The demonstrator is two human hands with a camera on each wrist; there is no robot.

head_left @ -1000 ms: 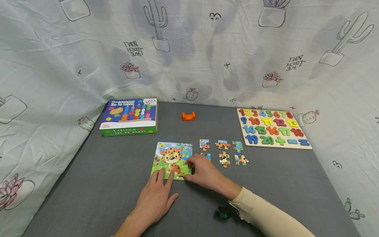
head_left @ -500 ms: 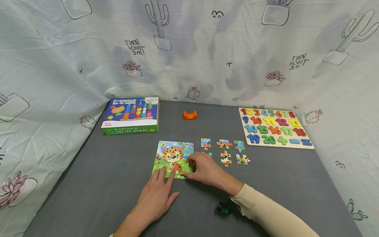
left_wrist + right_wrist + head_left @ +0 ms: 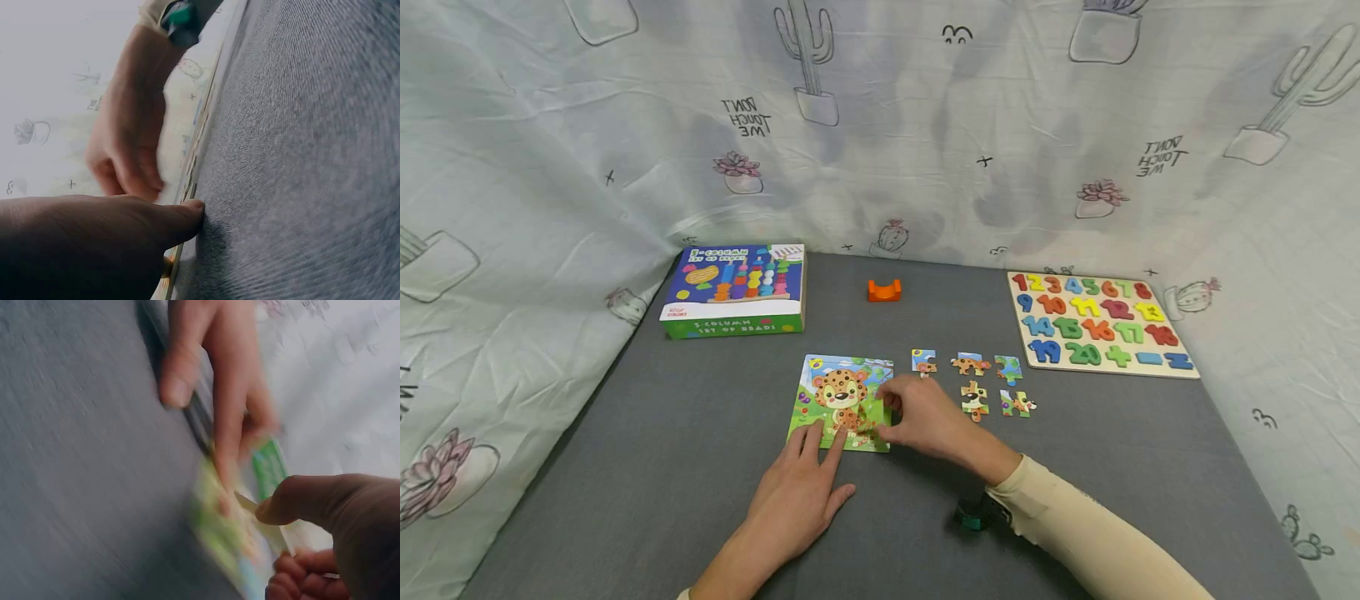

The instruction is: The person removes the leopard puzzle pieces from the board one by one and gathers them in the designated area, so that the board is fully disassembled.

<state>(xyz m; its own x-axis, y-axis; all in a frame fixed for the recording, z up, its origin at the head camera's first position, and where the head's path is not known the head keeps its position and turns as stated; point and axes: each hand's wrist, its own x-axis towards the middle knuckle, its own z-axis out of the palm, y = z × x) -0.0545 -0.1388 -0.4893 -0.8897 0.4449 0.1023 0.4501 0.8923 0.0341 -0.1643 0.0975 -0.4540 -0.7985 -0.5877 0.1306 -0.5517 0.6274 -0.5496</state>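
Note:
A square leopard jigsaw puzzle (image 3: 811, 398) lies flat on the grey table in the head view. My left hand (image 3: 795, 498) rests on its lower edge with outstretched fingertips, thumb apart on the table side. Between thumb and fingers my right hand (image 3: 934, 423) pinches a green puzzle piece (image 3: 872, 413), tilted up over the puzzle's right side. In the right wrist view that puzzle piece (image 3: 272, 532) shows edge-on and blurred. Loose puzzle pieces (image 3: 974, 400) lie right of the right hand, which hides some of the area beside the puzzle.
A bead-set box (image 3: 733, 287) stands at the back left. An orange curved block (image 3: 884, 291) sits at the back middle. At the right lies a wooden number board (image 3: 1105, 321). A patterned cloth (image 3: 880, 125) rises behind the table.
My right hand has risen slightly from the puzzle's right side, and the green puzzle piece in it now tilts up. My left hand stays in place on the puzzle. The head view shifts slightly.

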